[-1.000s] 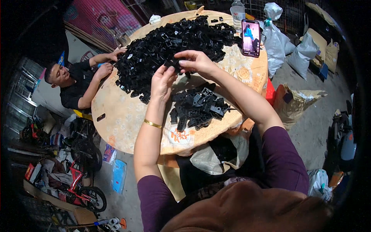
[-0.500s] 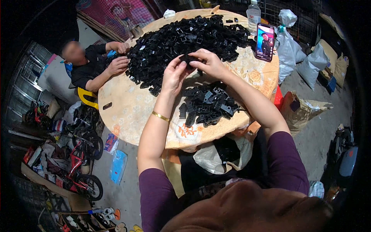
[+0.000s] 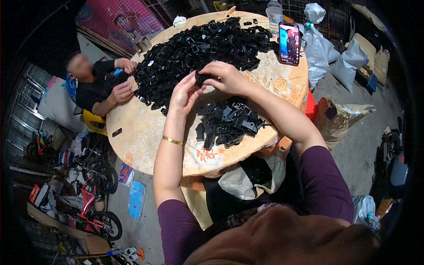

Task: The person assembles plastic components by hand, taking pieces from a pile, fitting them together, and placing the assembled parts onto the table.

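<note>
Between my two hands, over the near edge of a big heap of black plastic parts (image 3: 185, 55), is a small black plastic part (image 3: 202, 79). My right hand (image 3: 227, 78) pinches it between thumb and fingers from the right. Closed against its left side are the fingertips of my left hand (image 3: 184, 95), with a gold bangle on that wrist. The fingers partly cover the part, so its exact shape is hidden. Between my forearms lies a smaller pile of black plastic parts (image 3: 230, 123), near the table's front edge.
A round table (image 3: 137, 150) with a patterned cloth bears everything. A phone (image 3: 289, 43) stands upright at right, beside a clear bottle (image 3: 274, 17). Across at left, a co-worker's hands (image 3: 123, 90) are at the heap. An open sack (image 3: 238, 181) hangs below the front edge.
The whole view has shifted slightly, moving the table left. My hands still hold the black part together; my left fingers have spread a little and the part sits more in my right hand.
</note>
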Demonstrator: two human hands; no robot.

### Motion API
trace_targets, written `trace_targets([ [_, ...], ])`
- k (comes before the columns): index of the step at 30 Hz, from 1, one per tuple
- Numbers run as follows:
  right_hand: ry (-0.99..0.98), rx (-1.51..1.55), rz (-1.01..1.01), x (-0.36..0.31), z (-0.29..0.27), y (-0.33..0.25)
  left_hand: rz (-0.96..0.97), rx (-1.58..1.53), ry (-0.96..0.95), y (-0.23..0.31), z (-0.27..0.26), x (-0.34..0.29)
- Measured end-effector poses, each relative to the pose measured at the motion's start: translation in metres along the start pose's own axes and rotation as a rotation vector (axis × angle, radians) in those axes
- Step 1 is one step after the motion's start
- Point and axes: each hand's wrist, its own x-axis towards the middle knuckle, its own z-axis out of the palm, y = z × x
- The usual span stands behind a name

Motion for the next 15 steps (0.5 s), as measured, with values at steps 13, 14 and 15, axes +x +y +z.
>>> trace_targets([
  [13,0.025,0.153,0.452,-0.004,0.008,0.000,0.214,0.184,0.096,-0.006,0.015,-0.002],
  [14,0.050,0.126,0.411,-0.004,0.007,0.000,0.233,0.239,0.107,-0.006,0.016,-0.002],
  [15,0.052,0.125,0.412,-0.003,0.007,-0.001,0.244,0.257,0.089,-0.004,0.015,-0.002],
])
